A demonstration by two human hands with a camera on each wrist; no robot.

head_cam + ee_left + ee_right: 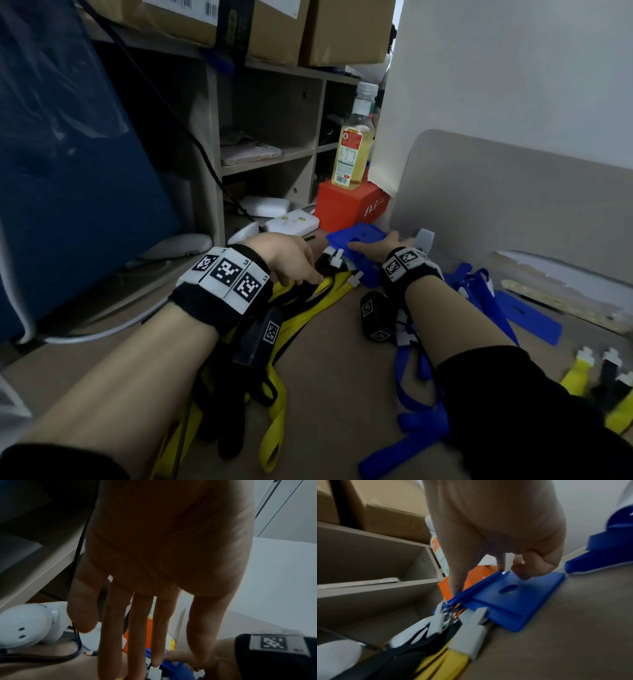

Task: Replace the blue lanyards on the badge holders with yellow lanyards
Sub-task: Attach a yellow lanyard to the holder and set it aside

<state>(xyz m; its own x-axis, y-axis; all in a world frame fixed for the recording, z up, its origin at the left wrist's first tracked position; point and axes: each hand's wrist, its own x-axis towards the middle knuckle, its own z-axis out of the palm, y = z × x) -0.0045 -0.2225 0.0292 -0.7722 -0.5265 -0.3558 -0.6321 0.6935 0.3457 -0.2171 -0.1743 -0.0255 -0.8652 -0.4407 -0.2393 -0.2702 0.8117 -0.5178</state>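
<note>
The right hand [383, 247] pinches the far edge of a blue badge holder [518, 596] lying flat on the worktop [335, 342], fingers curled over it. Just beside it, the left hand [291, 260] reaches with straight, spread fingers [142, 628] onto the yellow lanyards [329, 291], whose white clips [471, 637] lie at the holder's near edge. Blue lanyards [418, 421] lie under the right forearm.

You have smooth, matt blue plastic in the badge holder [518, 596], and flat woven cloth in the yellow lanyards [318, 298], which end in pale grey plastic clips [471, 635]. Beyond the holder, the orange box [346, 209] looks glossy, the bottle [352, 147] clear plastic, the desktop [335, 342] matt wood-look.
</note>
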